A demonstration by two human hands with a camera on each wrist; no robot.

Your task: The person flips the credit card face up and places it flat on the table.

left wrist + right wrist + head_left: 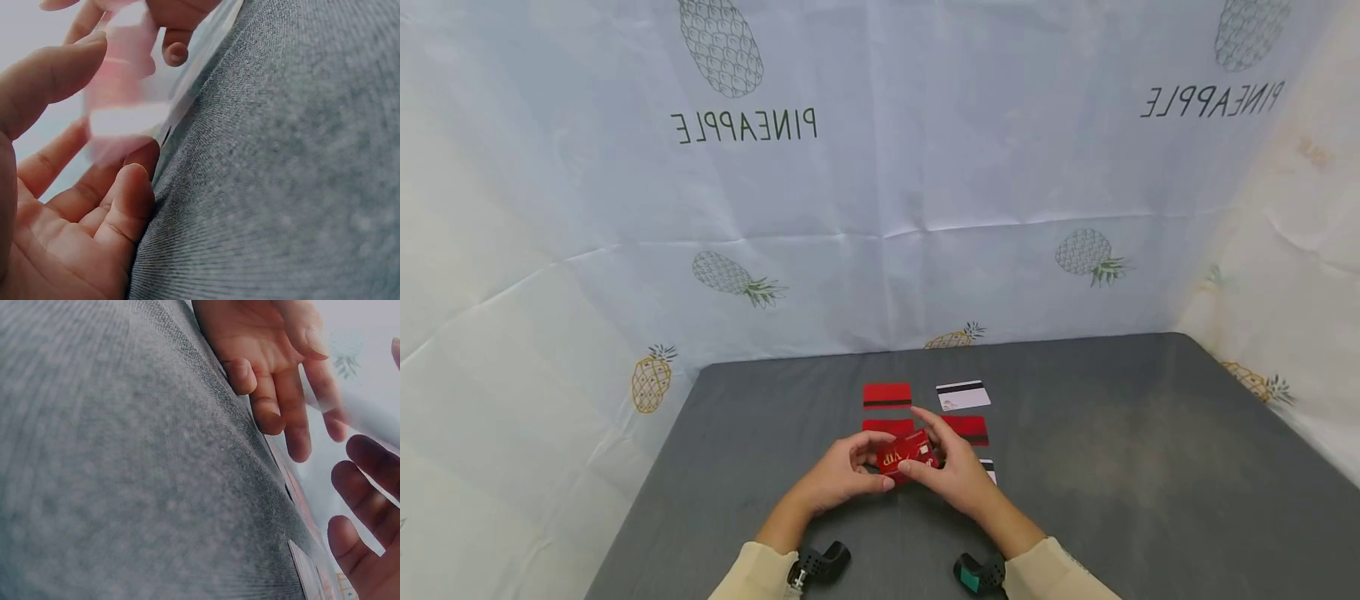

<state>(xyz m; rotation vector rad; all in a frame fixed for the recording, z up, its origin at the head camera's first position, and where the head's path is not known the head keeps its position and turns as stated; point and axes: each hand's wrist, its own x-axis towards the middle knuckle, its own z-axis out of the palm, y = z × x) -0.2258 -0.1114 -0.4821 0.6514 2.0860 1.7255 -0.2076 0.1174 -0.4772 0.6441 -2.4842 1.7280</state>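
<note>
Between both hands, a red card (904, 450) with gold VIP lettering and a chip is held tilted above the dark table. My right hand (958, 467) pinches its right end, thumb across the printed face. Around the left end curl the fingers and thumb of my left hand (838, 471), index fingertip at the upper edge. In the left wrist view the card (122, 100) is a pale red blur with bright glare. Right behind the hands lie a red card (887, 426) and another red card (972, 429); my right hand partly covers a white card (990, 469).
Farther back on the dark grey table (760, 433) lie a red card with a black stripe (887, 394) and a white striped card (964, 397). A white curtain (880, 183) with pineapple prints encloses the back and sides. Black straps (823, 565) sit at the wrists.
</note>
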